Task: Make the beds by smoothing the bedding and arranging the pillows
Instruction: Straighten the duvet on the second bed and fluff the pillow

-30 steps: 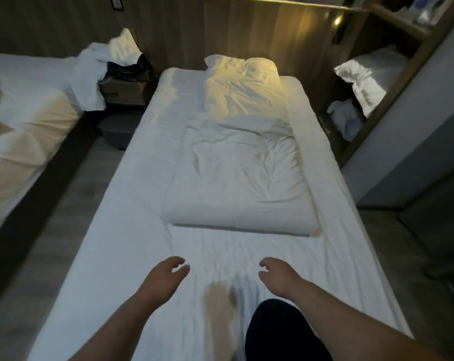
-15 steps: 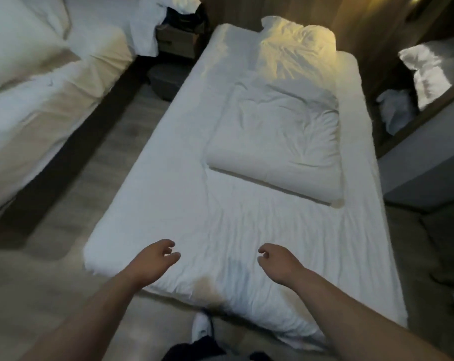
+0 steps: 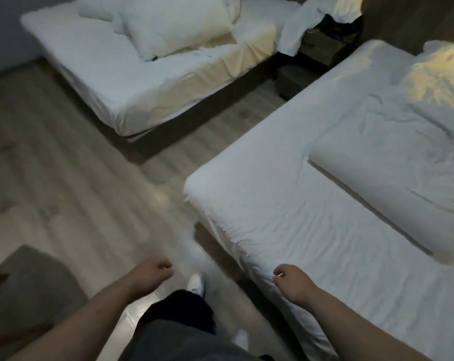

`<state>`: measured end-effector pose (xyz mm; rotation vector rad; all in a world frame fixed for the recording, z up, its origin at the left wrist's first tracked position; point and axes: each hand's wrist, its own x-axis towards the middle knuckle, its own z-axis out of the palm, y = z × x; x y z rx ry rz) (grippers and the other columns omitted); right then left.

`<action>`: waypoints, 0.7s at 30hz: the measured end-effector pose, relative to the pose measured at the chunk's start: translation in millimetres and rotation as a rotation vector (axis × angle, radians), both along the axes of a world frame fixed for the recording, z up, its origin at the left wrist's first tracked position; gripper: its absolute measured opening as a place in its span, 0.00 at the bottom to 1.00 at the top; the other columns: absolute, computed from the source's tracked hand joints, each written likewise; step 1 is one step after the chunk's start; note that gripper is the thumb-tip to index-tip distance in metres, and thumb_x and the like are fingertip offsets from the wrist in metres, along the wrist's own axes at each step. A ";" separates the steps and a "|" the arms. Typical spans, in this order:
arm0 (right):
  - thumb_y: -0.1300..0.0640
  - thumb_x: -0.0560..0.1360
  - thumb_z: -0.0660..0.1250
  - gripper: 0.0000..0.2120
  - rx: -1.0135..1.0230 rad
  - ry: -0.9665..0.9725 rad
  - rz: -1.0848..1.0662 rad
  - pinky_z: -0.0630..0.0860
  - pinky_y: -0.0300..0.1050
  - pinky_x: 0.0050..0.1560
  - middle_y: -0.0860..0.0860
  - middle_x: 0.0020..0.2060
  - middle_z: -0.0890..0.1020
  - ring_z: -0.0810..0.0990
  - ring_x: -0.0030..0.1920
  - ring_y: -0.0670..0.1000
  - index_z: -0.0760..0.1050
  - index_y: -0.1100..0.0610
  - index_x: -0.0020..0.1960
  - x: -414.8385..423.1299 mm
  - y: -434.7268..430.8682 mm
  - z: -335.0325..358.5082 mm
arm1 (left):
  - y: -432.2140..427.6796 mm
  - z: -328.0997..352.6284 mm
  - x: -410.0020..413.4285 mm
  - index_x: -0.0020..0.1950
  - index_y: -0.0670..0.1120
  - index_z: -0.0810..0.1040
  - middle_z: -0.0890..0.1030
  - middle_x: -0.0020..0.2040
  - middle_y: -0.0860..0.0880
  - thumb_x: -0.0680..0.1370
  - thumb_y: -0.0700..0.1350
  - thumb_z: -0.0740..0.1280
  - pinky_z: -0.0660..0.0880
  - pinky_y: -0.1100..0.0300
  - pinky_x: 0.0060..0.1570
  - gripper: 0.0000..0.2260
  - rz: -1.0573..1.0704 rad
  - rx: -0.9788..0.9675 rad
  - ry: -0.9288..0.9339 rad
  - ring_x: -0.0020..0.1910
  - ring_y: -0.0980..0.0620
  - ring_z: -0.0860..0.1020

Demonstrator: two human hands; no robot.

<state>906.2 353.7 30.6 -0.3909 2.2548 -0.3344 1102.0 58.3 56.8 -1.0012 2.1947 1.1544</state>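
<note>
Upper left: far bed (image 3: 142, 82) unmade, sheet rumpled along its side, pillows (image 3: 174, 27) heaped askew on top; judged wholly left to do. Lower centre: left hand (image 3: 153, 273) over the floor, right hand (image 3: 292, 281) over the foot edge of the near bed (image 3: 272, 204), both loosely curled, holding nothing. Right: near bed's sheet fairly flat, but the duvet (image 3: 390, 178) lies folded, unspread, with a creased pillow (image 3: 444, 71) at the head; judged partway.
</note>
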 end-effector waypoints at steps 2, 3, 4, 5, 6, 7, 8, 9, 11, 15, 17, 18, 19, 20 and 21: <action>0.54 0.76 0.61 0.13 0.021 0.021 0.067 0.74 0.45 0.53 0.53 0.51 0.82 0.79 0.51 0.53 0.80 0.58 0.52 3.5 -17.8 0.2 | -14.6 -2.1 21.3 0.49 0.39 0.81 0.81 0.49 0.43 0.77 0.42 0.66 0.72 0.56 0.51 0.07 0.026 -0.010 -0.007 0.49 0.48 0.78; 0.55 0.76 0.61 0.13 0.026 0.020 0.097 0.74 0.45 0.53 0.53 0.50 0.82 0.79 0.50 0.53 0.80 0.59 0.52 5.0 -30.5 0.6 | -24.1 -3.1 31.8 0.51 0.40 0.81 0.81 0.51 0.45 0.77 0.42 0.66 0.71 0.57 0.53 0.08 0.054 -0.013 -0.013 0.51 0.49 0.78; 0.55 0.76 0.61 0.12 0.029 0.014 0.126 0.74 0.45 0.53 0.53 0.49 0.82 0.79 0.50 0.52 0.80 0.59 0.51 7.9 -47.5 -0.5 | -35.9 -4.2 45.3 0.53 0.41 0.81 0.81 0.51 0.46 0.77 0.42 0.66 0.71 0.58 0.53 0.08 0.097 -0.010 -0.018 0.52 0.49 0.78; 0.56 0.75 0.61 0.11 0.034 0.011 0.144 0.73 0.44 0.52 0.53 0.48 0.81 0.78 0.49 0.52 0.80 0.59 0.50 10.0 -64.1 -2.1 | -48.3 -6.6 57.4 0.53 0.42 0.80 0.81 0.51 0.47 0.77 0.43 0.66 0.71 0.59 0.53 0.08 0.144 -0.001 -0.012 0.52 0.50 0.78; 0.57 0.75 0.61 0.10 0.040 0.013 0.159 0.72 0.44 0.50 0.53 0.46 0.81 0.78 0.49 0.52 0.80 0.59 0.48 11.0 -82.4 -4.4 | -62.9 -11.4 69.4 0.53 0.43 0.80 0.81 0.51 0.48 0.77 0.43 0.66 0.71 0.59 0.51 0.07 0.191 0.006 -0.011 0.52 0.51 0.78; 0.57 0.75 0.60 0.10 0.051 0.008 0.174 0.71 0.43 0.49 0.52 0.45 0.80 0.77 0.48 0.52 0.80 0.58 0.47 12.6 -101.7 -5.9 | -79.0 -16.2 81.6 0.52 0.44 0.79 0.81 0.50 0.49 0.77 0.44 0.67 0.72 0.61 0.50 0.06 0.244 0.016 -0.013 0.51 0.52 0.78; 0.57 0.76 0.60 0.10 0.062 0.004 0.194 0.70 0.43 0.48 0.52 0.44 0.80 0.77 0.47 0.51 0.80 0.58 0.45 14.3 -121.4 -7.8 | -95.9 -20.3 93.5 0.52 0.46 0.79 0.81 0.51 0.49 0.77 0.44 0.68 0.72 0.61 0.50 0.06 0.291 0.027 -0.021 0.50 0.52 0.78; 0.57 0.76 0.61 0.09 0.072 -0.001 0.214 0.70 0.43 0.48 0.52 0.43 0.80 0.77 0.46 0.51 0.79 0.57 0.43 16.0 -141.7 -9.3 | -115.2 -25.4 104.6 0.52 0.47 0.78 0.81 0.51 0.49 0.77 0.45 0.68 0.73 0.60 0.52 0.06 0.323 0.032 -0.022 0.50 0.53 0.78; 0.56 0.75 0.62 0.09 0.092 -0.017 0.242 0.70 0.43 0.47 0.52 0.42 0.79 0.78 0.47 0.53 0.75 0.52 0.37 18.9 -178.9 -11.9 | -154.5 -35.7 122.8 0.53 0.46 0.79 0.81 0.52 0.48 0.77 0.45 0.68 0.73 0.58 0.54 0.07 0.346 0.030 -0.046 0.50 0.51 0.78; 0.58 0.75 0.62 0.07 0.133 -0.031 0.236 0.69 0.41 0.45 0.55 0.44 0.81 0.80 0.51 0.55 0.78 0.55 0.42 27.5 -254.8 -9.3 | -225.1 -36.6 143.2 0.49 0.44 0.80 0.81 0.50 0.46 0.78 0.43 0.67 0.71 0.61 0.45 0.04 0.409 0.038 -0.041 0.48 0.50 0.77; 0.59 0.76 0.61 0.11 0.083 -0.035 0.220 0.71 0.42 0.48 0.59 0.49 0.82 0.80 0.53 0.57 0.81 0.60 0.48 30.5 -298.8 -2.3 | -259.5 -32.9 143.9 0.46 0.45 0.79 0.80 0.50 0.46 0.78 0.43 0.66 0.69 0.59 0.46 0.03 0.435 0.021 -0.029 0.49 0.50 0.76; 0.59 0.76 0.61 0.12 0.045 -0.034 0.206 0.71 0.43 0.50 0.60 0.51 0.82 0.79 0.54 0.57 0.81 0.61 0.50 31.9 -320.5 2.3 | -275.4 -30.8 142.4 0.47 0.45 0.79 0.80 0.51 0.45 0.78 0.42 0.66 0.67 0.59 0.48 0.03 0.437 0.012 -0.021 0.50 0.49 0.76; 0.59 0.76 0.61 0.12 0.008 -0.027 0.196 0.71 0.43 0.51 0.60 0.52 0.82 0.79 0.54 0.57 0.81 0.61 0.51 32.3 -340.9 7.5 | -289.6 -28.3 139.5 0.48 0.44 0.79 0.80 0.51 0.45 0.78 0.42 0.66 0.66 0.60 0.49 0.03 0.434 0.003 -0.007 0.51 0.48 0.76; 0.59 0.77 0.61 0.12 -0.021 -0.021 0.191 0.71 0.43 0.51 0.59 0.53 0.82 0.79 0.54 0.57 0.81 0.61 0.52 31.4 -359.6 11.9 | -301.6 -27.1 135.7 0.49 0.43 0.79 0.79 0.51 0.45 0.78 0.41 0.66 0.66 0.60 0.50 0.04 0.427 -0.005 0.009 0.51 0.48 0.76; 0.58 0.77 0.61 0.12 -0.042 -0.014 0.190 0.70 0.42 0.51 0.58 0.53 0.82 0.79 0.54 0.57 0.81 0.60 0.52 30.0 -375.2 16.3 | -311.0 -25.4 131.2 0.50 0.42 0.80 0.79 0.50 0.45 0.78 0.42 0.66 0.66 0.60 0.51 0.05 0.426 -0.007 0.019 0.51 0.48 0.75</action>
